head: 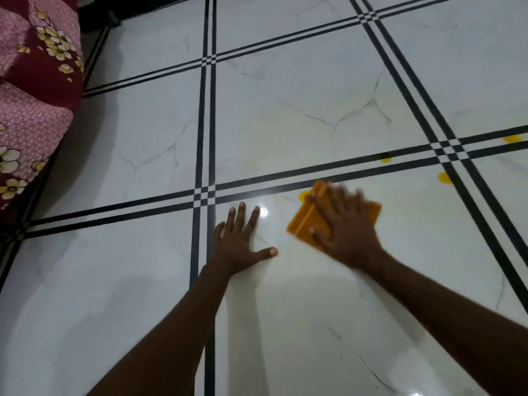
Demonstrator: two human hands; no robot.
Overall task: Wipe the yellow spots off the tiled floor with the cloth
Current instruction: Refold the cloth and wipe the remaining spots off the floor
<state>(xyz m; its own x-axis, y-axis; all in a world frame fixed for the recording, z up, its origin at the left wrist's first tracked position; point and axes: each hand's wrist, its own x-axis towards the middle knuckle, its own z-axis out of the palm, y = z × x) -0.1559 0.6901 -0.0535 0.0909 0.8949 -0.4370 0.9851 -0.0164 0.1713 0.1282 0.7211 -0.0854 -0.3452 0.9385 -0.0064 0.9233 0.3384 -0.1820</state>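
The tiled floor [285, 110] fills nearly everything I see: pale marbled tiles, double black lines crossing between them. Off to my left sits a bed edge in a floral cover [31, 90]. My left hand [243, 241] is planted flat on the tile, fingers spread, grasping nothing, propping me up. My right hand [343, 227] is pressed palm-down on the orange cloth [305, 224], fingers splayed over it rather than closed round it; it's blurred, so I judge it's mid-stroke. The cloth lies folded flat, its long edge running up and away from me. Now the spots: one yellow spot [303, 196] peeks out touching the cloth's far-left corner. Three more lie further out to the right: one [444, 177] on my tile, one [385, 159] on the black line, one [512, 138] near the frame edge. So the sweep goes forward and rightward, and the right hand is the nearer one.
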